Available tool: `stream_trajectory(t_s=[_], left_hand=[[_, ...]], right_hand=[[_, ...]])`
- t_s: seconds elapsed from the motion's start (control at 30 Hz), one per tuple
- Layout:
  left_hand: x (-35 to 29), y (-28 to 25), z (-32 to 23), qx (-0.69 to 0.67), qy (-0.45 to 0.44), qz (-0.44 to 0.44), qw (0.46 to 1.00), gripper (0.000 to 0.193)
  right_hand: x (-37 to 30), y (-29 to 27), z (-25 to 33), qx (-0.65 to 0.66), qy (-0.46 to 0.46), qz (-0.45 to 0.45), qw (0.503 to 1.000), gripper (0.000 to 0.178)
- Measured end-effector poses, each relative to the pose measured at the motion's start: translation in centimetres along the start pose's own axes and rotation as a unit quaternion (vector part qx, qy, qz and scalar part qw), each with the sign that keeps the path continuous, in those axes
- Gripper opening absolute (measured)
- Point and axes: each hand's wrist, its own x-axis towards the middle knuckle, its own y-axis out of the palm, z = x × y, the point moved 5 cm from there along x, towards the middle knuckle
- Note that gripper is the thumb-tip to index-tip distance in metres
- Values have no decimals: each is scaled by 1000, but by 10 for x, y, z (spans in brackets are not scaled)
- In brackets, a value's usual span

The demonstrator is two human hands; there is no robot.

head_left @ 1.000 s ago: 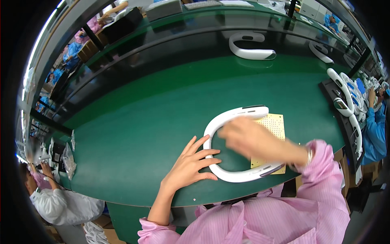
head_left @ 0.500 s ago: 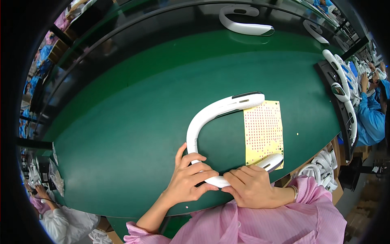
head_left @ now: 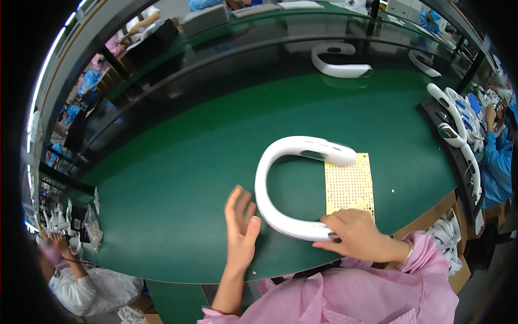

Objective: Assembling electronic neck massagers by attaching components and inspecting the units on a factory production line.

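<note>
A white U-shaped neck fan (head_left: 263, 183) lies on the green bench with its opening toward the right. My right hand (head_left: 356, 232) grips its near end, thumb below and fingers over the top, hiding the tip. Beside the curved left side of the fan, my left hand (head_left: 241, 232) is raised with fingers apart and slightly blurred, holding nothing. Under the fan's far end sits a yellow sheet (head_left: 349, 186) covered with rows of small red dots; my right hand covers its lower edge.
Another white neck fan (head_left: 342, 70) lies at the back, with a further one (head_left: 424, 63) to its right. A dark tray (head_left: 448, 140) of white parts lines the right edge. A cardboard box (head_left: 456, 243) of white parts stands below. Co-workers sit at both sides.
My left hand has let go of the fan and moved left of it. My right hand has shifted to the fan's near end. The fan has turned over somewhat, and the view has tilted up.
</note>
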Motion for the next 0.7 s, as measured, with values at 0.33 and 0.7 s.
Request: stream_trajectory(t_s=[0.33,0.7], left_hand=[[-12,41,-23,-395,19,48,917,58],[-12,8,-22,-609,26,119,784,51]], right_hand=[[25,-17,36,263,-86,-106,955,33],[7,3,-37,687,88,42,721,53]])
